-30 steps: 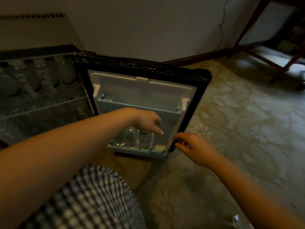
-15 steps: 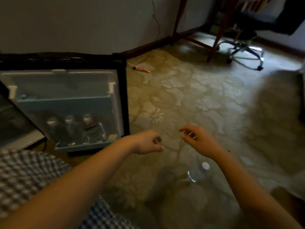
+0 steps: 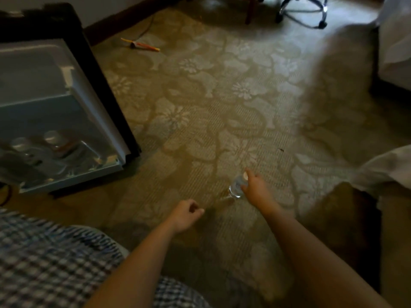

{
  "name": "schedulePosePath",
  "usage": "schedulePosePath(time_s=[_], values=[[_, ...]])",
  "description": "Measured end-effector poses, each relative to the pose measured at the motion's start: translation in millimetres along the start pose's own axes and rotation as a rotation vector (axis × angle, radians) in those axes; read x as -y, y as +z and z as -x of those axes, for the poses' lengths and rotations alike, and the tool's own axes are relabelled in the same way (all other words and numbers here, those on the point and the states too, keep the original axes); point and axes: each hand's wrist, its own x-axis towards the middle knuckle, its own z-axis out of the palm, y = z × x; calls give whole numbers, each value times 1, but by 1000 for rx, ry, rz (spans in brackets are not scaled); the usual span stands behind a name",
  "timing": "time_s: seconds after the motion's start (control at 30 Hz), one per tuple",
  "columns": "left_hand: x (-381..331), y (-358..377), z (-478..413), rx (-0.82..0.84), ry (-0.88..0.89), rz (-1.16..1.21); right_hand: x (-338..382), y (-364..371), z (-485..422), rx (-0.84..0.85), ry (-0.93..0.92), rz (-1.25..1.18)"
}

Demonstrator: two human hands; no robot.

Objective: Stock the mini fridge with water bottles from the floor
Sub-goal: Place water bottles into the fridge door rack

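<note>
Reaching step: fetching next water bottle off floor. Clear bottle with white cap, apparently upright on patterned carpet, long axis roughly vertical, cap end pointing away from the person in this view. Blurred, so tilt not certain.

Right grip right at it, touching bottle's right side, fingertips up by cap and shoulder. Wrapped round or just laid against? Cannot tell, too smeared. Left grip nearer the body, left of bottle and apart from it, fingers loosely curled, holding nothing. Right clearly the nearer one, bottle just to its left and slightly ahead.

Mini fridge door open, off to far left, well apart from bottle. Lower door shelf already carrying a few capped bottles, with free room toward its right end by the look of it.

Judgement: next needs closing round the body below the cap, lifting straight up, then carrying leftward across to door shelf, kept upright to drop in beside the others. Risk: tipping the thin bottle over on soft carpet with contact so high near cap.
</note>
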Motion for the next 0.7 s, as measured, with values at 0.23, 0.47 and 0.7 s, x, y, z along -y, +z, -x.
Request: schedulePosePath(time_s=[0.23,0.47,0.7], values=[[6,-4,-7,-23,-29,30,5,17,-8,-120,-24,231],[1,-1,-1,4,-22,28,12,-1,5,-210,-119,-4],[-8,-8,4,-53,107,150,38,-36,52,-267,-397,-231]])
